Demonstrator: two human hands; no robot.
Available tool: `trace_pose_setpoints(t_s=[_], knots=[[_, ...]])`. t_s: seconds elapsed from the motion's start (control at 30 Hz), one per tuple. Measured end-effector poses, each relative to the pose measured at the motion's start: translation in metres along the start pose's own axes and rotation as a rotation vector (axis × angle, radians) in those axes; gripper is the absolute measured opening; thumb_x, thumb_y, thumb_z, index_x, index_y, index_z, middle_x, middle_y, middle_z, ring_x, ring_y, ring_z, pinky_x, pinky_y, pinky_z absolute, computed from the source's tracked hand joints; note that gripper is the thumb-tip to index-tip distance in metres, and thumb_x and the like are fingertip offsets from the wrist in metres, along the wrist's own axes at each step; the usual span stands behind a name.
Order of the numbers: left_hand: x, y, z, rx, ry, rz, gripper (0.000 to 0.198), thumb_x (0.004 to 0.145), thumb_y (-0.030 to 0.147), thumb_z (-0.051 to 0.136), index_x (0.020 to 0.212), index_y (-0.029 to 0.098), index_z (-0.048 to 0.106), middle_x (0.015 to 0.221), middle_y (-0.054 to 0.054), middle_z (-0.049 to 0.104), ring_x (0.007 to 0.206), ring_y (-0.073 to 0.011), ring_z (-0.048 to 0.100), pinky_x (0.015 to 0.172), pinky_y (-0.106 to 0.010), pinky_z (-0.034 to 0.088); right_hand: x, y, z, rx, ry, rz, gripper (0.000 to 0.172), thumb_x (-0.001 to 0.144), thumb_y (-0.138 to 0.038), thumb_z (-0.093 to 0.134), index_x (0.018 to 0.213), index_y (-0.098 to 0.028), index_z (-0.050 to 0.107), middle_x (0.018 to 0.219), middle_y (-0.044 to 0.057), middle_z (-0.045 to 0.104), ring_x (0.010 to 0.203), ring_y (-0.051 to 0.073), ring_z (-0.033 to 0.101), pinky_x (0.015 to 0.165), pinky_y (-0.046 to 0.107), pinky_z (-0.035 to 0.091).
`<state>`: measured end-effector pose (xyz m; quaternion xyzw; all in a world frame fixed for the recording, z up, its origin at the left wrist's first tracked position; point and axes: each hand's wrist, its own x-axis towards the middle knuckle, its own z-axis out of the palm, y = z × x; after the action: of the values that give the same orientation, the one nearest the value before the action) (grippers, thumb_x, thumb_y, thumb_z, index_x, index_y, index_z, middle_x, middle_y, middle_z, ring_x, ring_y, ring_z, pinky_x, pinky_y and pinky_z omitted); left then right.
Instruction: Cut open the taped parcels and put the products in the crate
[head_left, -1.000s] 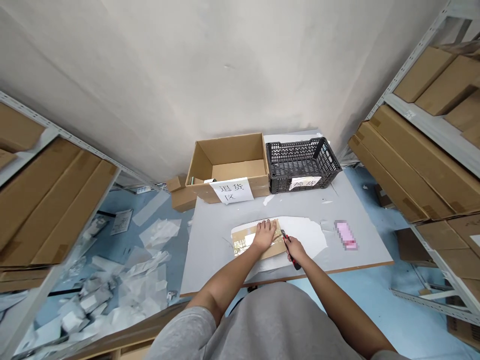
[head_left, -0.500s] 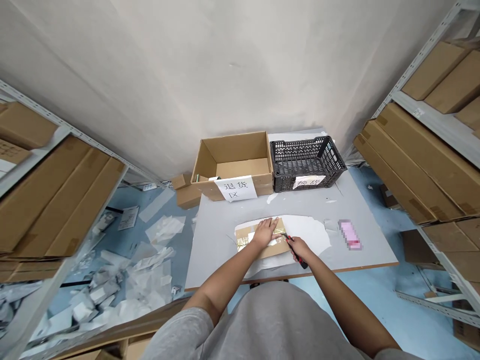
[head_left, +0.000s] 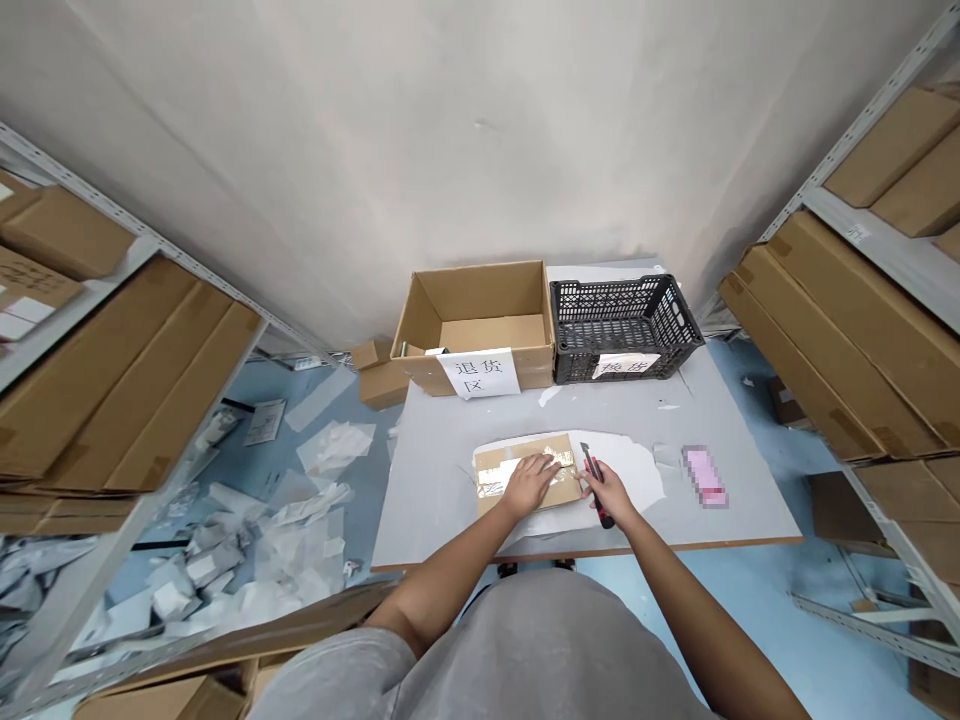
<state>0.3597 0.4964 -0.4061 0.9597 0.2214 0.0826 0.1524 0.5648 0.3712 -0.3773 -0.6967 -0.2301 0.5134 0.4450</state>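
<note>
A flat brown cardboard parcel with shiny tape lies on a white sheet near the front of the grey table. My left hand rests flat on the parcel, fingers spread. My right hand is closed round a red and black utility knife, whose tip points at the parcel's right end.
An open cardboard box with a paper label and a black plastic crate stand at the table's back. A pink object lies at the right. Shelves of cartons flank both sides. Torn packaging litters the blue floor at the left.
My right hand has swung the knife from along the parcel's near edge up to its right end. My left hand slid slightly back toward me on the parcel.
</note>
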Motion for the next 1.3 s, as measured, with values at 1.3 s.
trace_pose_setpoints(t_s=[1.3], knots=[[0.021, 0.033, 0.019, -0.005, 0.005, -0.144, 0.048, 0.102, 0.066, 0.057, 0.108, 0.019, 0.064, 0.111, -0.014, 0.066, 0.109, -0.0334, 0.06, 0.093, -0.044, 0.042, -0.009, 0.033, -0.016, -0.236, -0.057, 0.057, 0.041, 0.091, -0.065, 0.052, 0.105, -0.027, 0.054, 0.061, -0.009, 0.052, 0.047, 0.014, 0.05, 0.042, 0.021, 0.04]])
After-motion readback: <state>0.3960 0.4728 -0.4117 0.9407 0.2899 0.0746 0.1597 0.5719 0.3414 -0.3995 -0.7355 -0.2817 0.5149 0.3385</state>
